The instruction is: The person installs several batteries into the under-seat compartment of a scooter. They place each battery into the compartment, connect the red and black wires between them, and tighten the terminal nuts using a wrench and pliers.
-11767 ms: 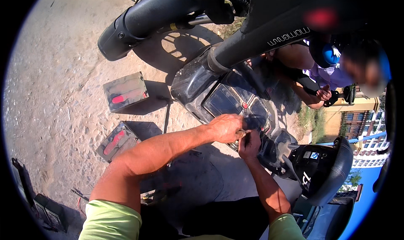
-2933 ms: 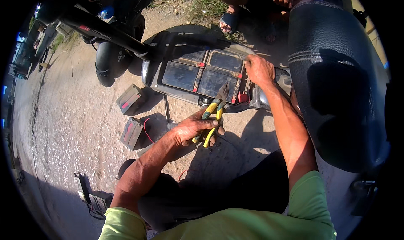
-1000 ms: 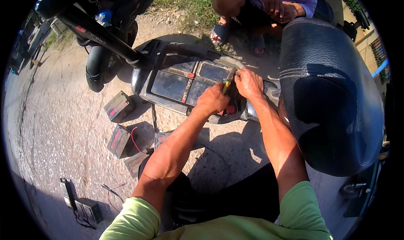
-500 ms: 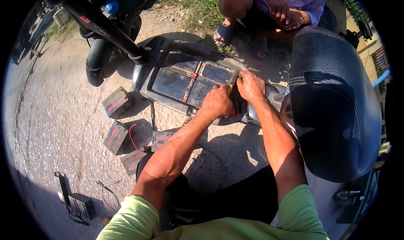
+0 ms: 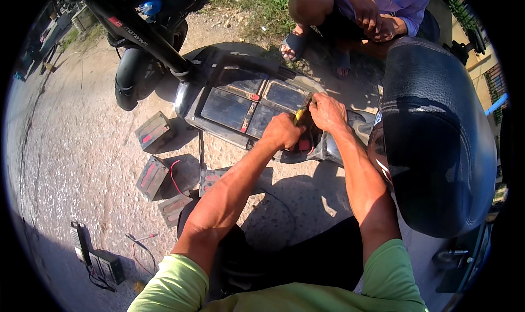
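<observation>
In the scooter's open floor compartment sit several dark batteries with dusty tops, side by side. My left hand is closed around a yellow-handled hand tool at the compartment's seat end. The tool's dark tip points toward my right hand. The fingers of that hand are pinched together at the corner of the far right battery; what lies between them is hidden. A red part shows below the hands. A red terminal cover marks the middle of the batteries.
The black scooter seat rises close to my right arm. Loose batteries stand on the rough ground at left, one with a red wire. A dark box lies lower left. Another person's hands are beyond the scooter.
My left hand has turned slightly and shifted with the tool, showing more of its yellow handle and of the red part below. My right hand stays at the battery corner. The view has shifted a little.
</observation>
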